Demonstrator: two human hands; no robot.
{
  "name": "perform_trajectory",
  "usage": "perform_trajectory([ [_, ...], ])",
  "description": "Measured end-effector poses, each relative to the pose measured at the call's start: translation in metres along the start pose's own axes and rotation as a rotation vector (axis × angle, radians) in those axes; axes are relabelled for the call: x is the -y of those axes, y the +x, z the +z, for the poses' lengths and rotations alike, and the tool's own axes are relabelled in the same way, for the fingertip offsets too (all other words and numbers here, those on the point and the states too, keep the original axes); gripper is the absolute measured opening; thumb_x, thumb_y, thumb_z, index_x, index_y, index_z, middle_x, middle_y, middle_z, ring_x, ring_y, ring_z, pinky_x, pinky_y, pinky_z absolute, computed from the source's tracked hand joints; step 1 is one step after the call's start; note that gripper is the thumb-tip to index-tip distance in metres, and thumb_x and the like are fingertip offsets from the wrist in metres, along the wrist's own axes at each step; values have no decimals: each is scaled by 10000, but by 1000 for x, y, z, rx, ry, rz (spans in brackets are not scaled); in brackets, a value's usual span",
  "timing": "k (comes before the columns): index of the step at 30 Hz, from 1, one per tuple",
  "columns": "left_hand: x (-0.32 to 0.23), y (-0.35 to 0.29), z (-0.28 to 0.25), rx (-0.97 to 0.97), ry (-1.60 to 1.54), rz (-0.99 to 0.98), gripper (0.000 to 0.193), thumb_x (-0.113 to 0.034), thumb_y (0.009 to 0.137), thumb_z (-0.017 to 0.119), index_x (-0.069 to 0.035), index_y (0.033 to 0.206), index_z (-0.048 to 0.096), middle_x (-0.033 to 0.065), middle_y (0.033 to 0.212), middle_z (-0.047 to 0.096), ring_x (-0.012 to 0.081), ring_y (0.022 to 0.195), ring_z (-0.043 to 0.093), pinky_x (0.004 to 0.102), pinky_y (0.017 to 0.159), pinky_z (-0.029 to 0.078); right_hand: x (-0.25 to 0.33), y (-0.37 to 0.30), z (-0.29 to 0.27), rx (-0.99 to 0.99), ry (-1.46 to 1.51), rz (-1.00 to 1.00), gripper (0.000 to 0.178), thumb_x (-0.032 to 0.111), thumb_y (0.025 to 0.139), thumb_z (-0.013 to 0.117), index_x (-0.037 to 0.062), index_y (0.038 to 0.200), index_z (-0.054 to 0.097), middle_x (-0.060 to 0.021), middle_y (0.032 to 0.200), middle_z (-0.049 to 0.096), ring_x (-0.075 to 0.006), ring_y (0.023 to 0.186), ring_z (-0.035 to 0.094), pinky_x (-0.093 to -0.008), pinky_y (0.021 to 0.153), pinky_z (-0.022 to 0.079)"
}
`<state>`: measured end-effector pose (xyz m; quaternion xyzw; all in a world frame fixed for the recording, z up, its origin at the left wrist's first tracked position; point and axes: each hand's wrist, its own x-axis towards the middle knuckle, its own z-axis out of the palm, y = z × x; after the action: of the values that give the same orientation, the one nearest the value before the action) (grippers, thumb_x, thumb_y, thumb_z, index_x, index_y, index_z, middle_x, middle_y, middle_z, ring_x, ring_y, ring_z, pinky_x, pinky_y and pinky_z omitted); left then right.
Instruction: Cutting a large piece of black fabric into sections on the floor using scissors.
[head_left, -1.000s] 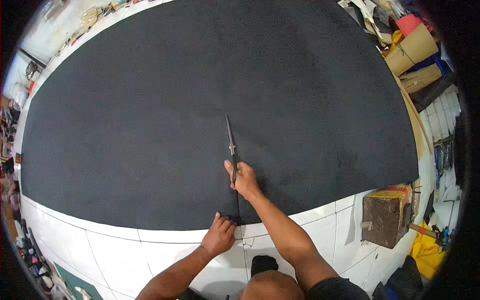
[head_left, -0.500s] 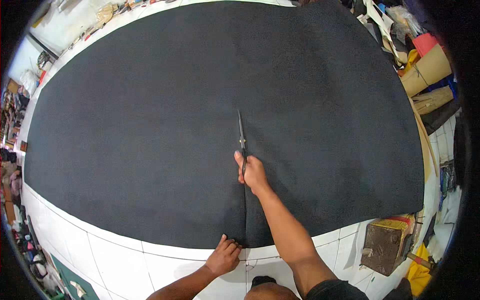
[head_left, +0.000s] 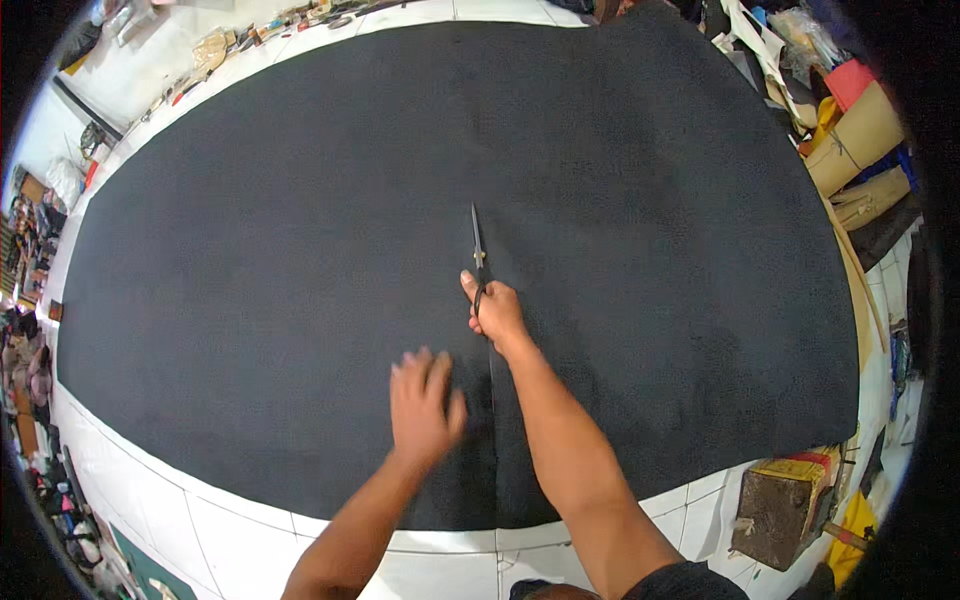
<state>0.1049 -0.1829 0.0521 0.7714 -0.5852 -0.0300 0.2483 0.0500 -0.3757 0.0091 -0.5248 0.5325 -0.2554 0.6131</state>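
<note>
A large black sheet of fabric-like material [head_left: 270,260] lies spread over white floor tiles. My right hand [head_left: 497,310] grips a pair of scissors [head_left: 478,240] by the black handles, near the sheet's middle. The blades point away from me and look nearly closed. A straight slit runs from the sheet's near edge up to the right hand. Left of this slit, my left hand [head_left: 424,405] is over the sheet with fingers spread and slightly blurred, holding nothing. Whether it touches the sheet I cannot tell.
A brown block-like box [head_left: 775,510] with a yellow-and-red top stands at the near right corner, with a wooden-handled tool [head_left: 845,535] beside it. Rolled tan material [head_left: 855,135] and scraps crowd the far right. Small tools line the far edge. A green mat [head_left: 150,570] lies at the near left.
My left hand has left the sheet's near edge and moved forward over it. My right hand with the scissors has advanced slightly away from me, and the slit is longer. The view has shifted a little.
</note>
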Motion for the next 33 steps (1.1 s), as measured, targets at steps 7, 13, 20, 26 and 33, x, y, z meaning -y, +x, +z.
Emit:
perform_trajectory([
  [7, 48, 60, 60, -54, 176, -228, 529, -341, 871, 560, -61, 1315, 496, 218, 1382, 418, 413, 1344, 321, 549, 1134, 190, 9, -1, 8, 69, 81, 106, 542, 520, 870, 640, 41, 658, 501, -63, 555, 527, -143, 441, 537, -277, 404, 438],
  [13, 43, 67, 57, -25, 175, -248, 531, -331, 857, 578, -42, 1296, 501, 222, 1376, 414, 410, 1349, 311, 540, 1139, 184, 41, 61, 12, 27, 23, 108, 558, 575, 843, 644, 70, 660, 495, -30, 565, 500, -116, 464, 504, -262, 416, 418],
  [20, 40, 68, 62, 64, 163, -281, 540, -343, 829, 580, -42, 1275, 523, 237, 1356, 426, 422, 1338, 318, 578, 1123, 188, 70, 144, 19, -47, -20, 74, 570, 553, 844, 648, 43, 630, 512, -73, 542, 525, -166, 441, 526, -317, 437, 434],
  [26, 50, 61, 56, 111, 178, -305, 534, -345, 821, 572, -17, 1240, 528, 264, 1342, 400, 467, 1317, 303, 629, 1094, 183, 69, 141, 41, -58, -26, 87, 550, 548, 840, 660, 57, 646, 509, -49, 540, 512, -152, 451, 529, -305, 442, 430],
  [33, 51, 59, 59, 235, 218, -280, 553, -351, 833, 565, 1, 1251, 479, 285, 1353, 356, 470, 1343, 253, 633, 1099, 146, 120, 247, 44, -59, -27, 60, 563, 567, 840, 651, 65, 635, 500, -45, 564, 515, -131, 445, 512, -278, 415, 410],
])
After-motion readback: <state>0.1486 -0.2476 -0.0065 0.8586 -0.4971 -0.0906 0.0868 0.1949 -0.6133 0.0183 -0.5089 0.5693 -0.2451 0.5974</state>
